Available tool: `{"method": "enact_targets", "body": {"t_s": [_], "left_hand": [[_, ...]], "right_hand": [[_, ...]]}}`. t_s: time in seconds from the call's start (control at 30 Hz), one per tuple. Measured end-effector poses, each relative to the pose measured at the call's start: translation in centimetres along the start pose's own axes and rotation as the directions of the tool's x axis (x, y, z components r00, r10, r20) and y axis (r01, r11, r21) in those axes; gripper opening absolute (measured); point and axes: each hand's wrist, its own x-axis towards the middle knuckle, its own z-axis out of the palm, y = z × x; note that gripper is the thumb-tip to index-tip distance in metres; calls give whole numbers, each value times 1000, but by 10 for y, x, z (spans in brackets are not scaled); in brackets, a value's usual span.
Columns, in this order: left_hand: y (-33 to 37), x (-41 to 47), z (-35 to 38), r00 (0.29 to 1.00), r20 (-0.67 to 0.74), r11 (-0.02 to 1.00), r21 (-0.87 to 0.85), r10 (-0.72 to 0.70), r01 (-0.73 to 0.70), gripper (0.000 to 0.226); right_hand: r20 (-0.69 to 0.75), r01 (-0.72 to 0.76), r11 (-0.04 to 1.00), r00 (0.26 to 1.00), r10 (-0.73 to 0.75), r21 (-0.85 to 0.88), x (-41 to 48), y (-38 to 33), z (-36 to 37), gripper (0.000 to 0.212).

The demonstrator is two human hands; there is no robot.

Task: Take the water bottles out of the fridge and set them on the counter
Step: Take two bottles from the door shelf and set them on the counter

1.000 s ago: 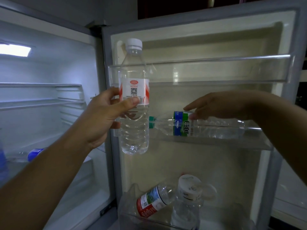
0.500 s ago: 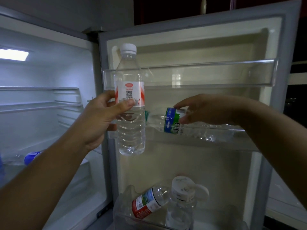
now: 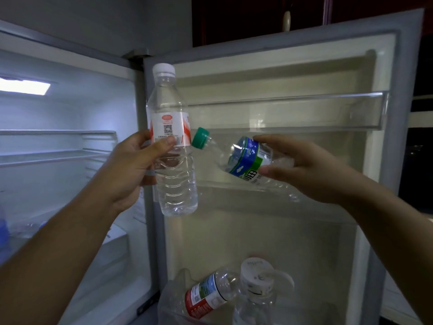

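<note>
Fridge interior [image 3: 70, 160] at 9 o'clock: lit, its shelves look bare; something blue and blurred low at 8 o'clock, possibly another bottle, cannot tell.

Left hand [image 3: 131, 170] closed around the red-label bottle [image 3: 173, 146], held upright in the air in front of the door's hinge edge, white cap at 12 o'clock.

Right hand [image 3: 309, 170] closed around the green-cap bottle [image 3: 246, 160], tilted, cap pointing to 10 o'clock and just beside the red-label bottle; it looks lifted clear of the middle door shelf [image 3: 328, 214].

Upper door shelf [image 3: 304, 113]: looks empty.

Bottom door bin [image 3: 173, 294] at 6 o'clock: one bottle with a red-and-green label [image 3: 206, 296] leaning, one larger white-capped bottle [image 3: 255, 292] upright beside it, touching or nearly so.

Judgement: early to middle. Two bottles in hand, none set down as far as visible; counter not in view. At least two remain in the door bin.
</note>
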Motion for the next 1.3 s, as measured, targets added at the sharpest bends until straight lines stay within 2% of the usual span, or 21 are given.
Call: {"method": "enact_targets", "body": {"t_s": [0.13, 0.23, 0.37, 0.47, 0.53, 0.67, 0.77, 0.87, 0.93, 1.1, 1.3], "left_hand": [[-1, 1, -3, 1000, -3, 1000, 0, -12, 12, 79], [-1, -1, 1, 1000, -4, 1000, -22, -5, 5, 65], [3, -3, 12, 1000, 22, 999, -37, 7, -6, 59], [5, -2, 21, 999, 44, 999, -42, 17, -15, 47], [5, -1, 27, 999, 52, 998, -69, 13, -10, 44], [4, 0, 33, 999, 55, 994, -106, 2, 3, 54], [4, 0, 35, 999, 43, 993, -122, -3, 8, 61], [6, -1, 38, 999, 53, 994, -113, -1, 7, 66], [8, -1, 40, 998, 59, 995, -99, 4, 2, 69], [14, 1, 44, 997, 75, 996, -88, 31, -24, 67], [19, 4, 51, 992, 106, 996, -71, 64, -57, 81]], "right_hand": [[-7, 82, 996, 997, -82, 27, 0, 3, 0, 54], [-34, 125, 985, 992, -122, 119, 0, 2, 0, 52], [-75, 151, 968, 988, -138, 201, 0, 7, 3, 65], [-69, 161, 958, 986, -149, 236, -1, 5, 3, 66], [-51, 168, 962, 986, -161, 215, -1, 3, 3, 67], [-36, 166, 974, 986, -162, 155, -3, 3, 3, 70], [-51, 156, 988, 987, -155, 18, -8, 0, 5, 65], [-123, 135, 975, 980, -158, -178, -13, -2, 12, 78], [-201, 149, 964, 960, -194, -222, -14, -3, 15, 83], [-343, 190, 971, 911, -230, -148, -13, 0, 20, 83], [-485, 296, 952, 823, -296, -80, -18, -6, 19, 75]]}}
